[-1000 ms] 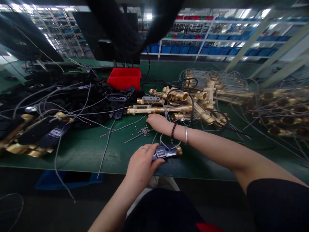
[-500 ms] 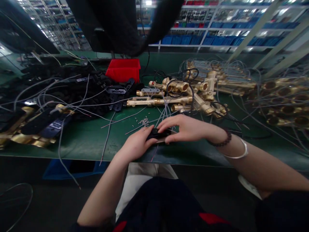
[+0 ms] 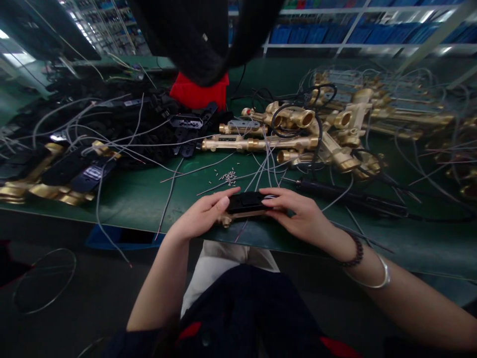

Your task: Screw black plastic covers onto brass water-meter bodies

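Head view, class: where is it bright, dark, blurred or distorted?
Head view: whitish glare at upper left; head view: shadowed floor below the green workbench; head view: blurred black loop overhead and soft upper-right brass fittings, with the held black cover clearer; head view: leaning white shelf post, possibly wide-angle distortion.
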The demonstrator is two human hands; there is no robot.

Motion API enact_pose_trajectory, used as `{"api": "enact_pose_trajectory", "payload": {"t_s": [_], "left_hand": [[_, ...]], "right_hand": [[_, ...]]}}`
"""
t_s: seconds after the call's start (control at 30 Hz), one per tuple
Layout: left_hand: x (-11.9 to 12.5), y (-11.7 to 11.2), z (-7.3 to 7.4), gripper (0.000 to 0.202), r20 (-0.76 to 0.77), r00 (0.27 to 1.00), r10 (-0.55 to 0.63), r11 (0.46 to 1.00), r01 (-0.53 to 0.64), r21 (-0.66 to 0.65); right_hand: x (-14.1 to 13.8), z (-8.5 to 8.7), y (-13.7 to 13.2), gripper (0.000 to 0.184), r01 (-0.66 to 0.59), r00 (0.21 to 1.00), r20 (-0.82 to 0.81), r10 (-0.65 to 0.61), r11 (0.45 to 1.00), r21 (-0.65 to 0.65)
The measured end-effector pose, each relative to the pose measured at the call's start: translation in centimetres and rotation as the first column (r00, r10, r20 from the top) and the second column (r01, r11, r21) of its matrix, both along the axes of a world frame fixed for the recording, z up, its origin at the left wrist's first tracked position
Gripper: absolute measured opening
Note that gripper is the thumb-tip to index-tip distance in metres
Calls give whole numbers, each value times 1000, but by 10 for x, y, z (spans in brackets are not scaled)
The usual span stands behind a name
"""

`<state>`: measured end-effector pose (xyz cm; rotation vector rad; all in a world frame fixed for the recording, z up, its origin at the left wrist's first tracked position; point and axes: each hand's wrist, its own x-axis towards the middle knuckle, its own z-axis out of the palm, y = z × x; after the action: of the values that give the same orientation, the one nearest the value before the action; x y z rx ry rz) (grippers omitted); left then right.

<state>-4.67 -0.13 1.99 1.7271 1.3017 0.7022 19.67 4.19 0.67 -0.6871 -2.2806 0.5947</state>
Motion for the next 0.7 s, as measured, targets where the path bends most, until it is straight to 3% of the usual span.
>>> {"api": "enact_pose_trajectory", "payload": {"t_s": [0.13, 0.27, 0.4, 0.53, 0.63, 0.7], "left_hand": [[4, -9, -7, 44, 142, 984, 109, 992, -99, -75], [6, -17, -2, 46, 152, 986, 61, 993, -45, -107], [11, -22, 7, 43, -67, 995, 68, 997, -65, 52], [25, -25, 5, 37, -290, 944, 158, 944, -58, 324], [33, -25, -1, 41, -322, 935, 146, 940, -30, 339], [34, -24, -3, 41, -327, 933, 150, 947, -41, 317]], "right_hand": [[5, -2, -8, 12, -22, 1000, -14, 23, 996, 81], [10, -2, -15, 14, -59, 998, -18, 61, 992, 111], [8, -2, -15, 14, -43, 999, -14, 45, 992, 120], [5, -3, -14, 11, -48, 999, -6, 49, 992, 115], [9, 5, -12, 11, -64, 998, 8, 64, 994, 89], [13, 19, -7, 10, -122, 989, 79, 123, 992, -5]]}}
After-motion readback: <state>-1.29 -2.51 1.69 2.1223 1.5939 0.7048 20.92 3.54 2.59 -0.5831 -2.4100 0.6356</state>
